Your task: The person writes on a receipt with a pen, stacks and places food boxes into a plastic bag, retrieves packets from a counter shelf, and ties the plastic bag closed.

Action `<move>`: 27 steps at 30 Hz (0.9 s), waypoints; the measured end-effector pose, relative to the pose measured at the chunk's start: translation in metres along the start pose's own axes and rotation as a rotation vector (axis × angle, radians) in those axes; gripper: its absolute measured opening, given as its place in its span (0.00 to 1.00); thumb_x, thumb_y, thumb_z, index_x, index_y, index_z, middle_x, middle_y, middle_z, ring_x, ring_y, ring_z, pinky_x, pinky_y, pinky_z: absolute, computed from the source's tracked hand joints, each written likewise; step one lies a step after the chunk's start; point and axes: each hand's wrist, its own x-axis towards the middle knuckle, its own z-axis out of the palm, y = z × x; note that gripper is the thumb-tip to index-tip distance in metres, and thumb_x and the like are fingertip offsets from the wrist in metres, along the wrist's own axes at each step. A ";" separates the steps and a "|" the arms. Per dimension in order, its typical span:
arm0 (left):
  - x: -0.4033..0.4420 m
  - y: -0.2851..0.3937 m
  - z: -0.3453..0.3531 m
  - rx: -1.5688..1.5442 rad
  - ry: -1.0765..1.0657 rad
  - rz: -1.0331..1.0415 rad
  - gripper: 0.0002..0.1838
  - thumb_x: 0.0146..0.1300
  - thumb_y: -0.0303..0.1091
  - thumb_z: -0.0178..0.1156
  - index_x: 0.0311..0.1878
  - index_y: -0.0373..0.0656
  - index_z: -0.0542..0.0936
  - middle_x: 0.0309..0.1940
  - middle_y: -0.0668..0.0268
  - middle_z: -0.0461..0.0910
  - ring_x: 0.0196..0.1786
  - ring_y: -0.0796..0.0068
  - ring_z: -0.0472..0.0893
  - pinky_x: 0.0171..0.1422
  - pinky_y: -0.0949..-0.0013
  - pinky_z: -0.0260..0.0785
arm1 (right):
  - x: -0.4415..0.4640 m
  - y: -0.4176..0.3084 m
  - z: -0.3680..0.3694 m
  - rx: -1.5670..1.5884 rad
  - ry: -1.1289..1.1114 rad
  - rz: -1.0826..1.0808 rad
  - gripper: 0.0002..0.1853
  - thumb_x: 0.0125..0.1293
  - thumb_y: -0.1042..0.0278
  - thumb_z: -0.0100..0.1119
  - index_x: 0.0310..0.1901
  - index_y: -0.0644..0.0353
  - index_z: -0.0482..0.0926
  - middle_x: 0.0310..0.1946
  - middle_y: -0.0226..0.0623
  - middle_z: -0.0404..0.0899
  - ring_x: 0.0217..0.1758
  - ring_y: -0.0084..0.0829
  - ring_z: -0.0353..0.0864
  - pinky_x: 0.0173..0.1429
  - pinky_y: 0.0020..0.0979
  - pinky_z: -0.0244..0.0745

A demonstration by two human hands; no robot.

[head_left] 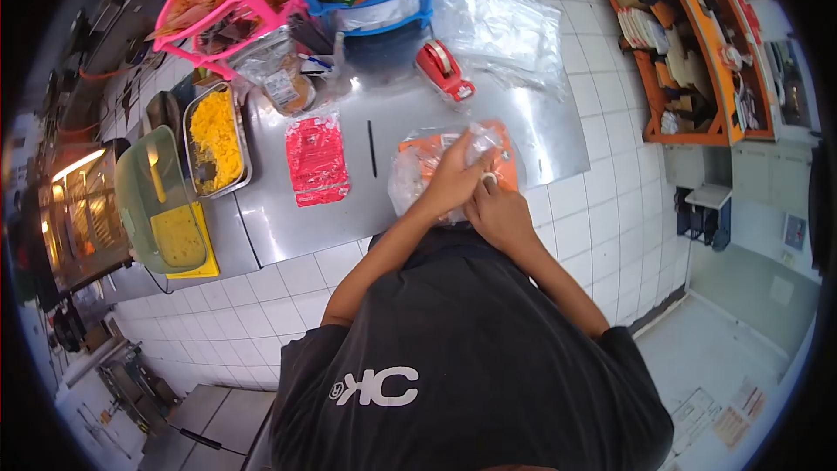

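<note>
At the near edge of the steel table, both my hands meet over a clear plastic bag (404, 181). My left hand (455, 176) has its fingers closed around the bag's gathered upper part. Close against it, my right hand (501, 212) pinches at the bunched plastic with bent fingers. An orange packet (506, 166) shows under and behind the hands; whether it lies inside the bag I cannot tell. To the left are a thin black stick, perhaps a pen (372, 148), and a flat pink packet (317, 161). A red tape dispenser (445, 71) stands beyond the hands.
Clear plastic sheets or bags (501, 30) lie at the far right of the table (288, 240). Pink (214, 59) and blue (359, 16) baskets stand at the back. Leftward are a metal tray (244, 153) of yellow food and a yellow board (206, 269). An orange shelf (649, 96) stands right.
</note>
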 end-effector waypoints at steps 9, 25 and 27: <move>0.030 -0.038 -0.015 0.155 -0.114 0.346 0.08 0.67 0.27 0.59 0.47 0.34 0.79 0.31 0.55 0.80 0.34 0.68 0.77 0.42 0.60 0.71 | -0.002 -0.004 0.029 -0.099 -0.008 -0.037 0.11 0.66 0.64 0.57 0.33 0.63 0.79 0.26 0.49 0.81 0.32 0.53 0.80 0.43 0.49 0.67; 0.039 -0.024 -0.008 -0.022 -0.087 0.506 0.08 0.65 0.21 0.56 0.45 0.32 0.80 0.35 0.45 0.83 0.39 0.68 0.83 0.47 0.58 0.74 | -0.001 -0.014 0.023 -0.158 0.040 -0.049 0.11 0.66 0.64 0.56 0.32 0.63 0.77 0.24 0.58 0.79 0.28 0.60 0.79 0.38 0.57 0.73; 0.037 -0.021 -0.012 0.055 -0.111 0.444 0.07 0.65 0.21 0.55 0.44 0.33 0.80 0.34 0.46 0.83 0.39 0.67 0.83 0.47 0.57 0.74 | 0.002 0.002 0.010 -0.100 -0.004 0.006 0.11 0.67 0.64 0.55 0.33 0.64 0.78 0.24 0.59 0.79 0.29 0.61 0.80 0.38 0.57 0.74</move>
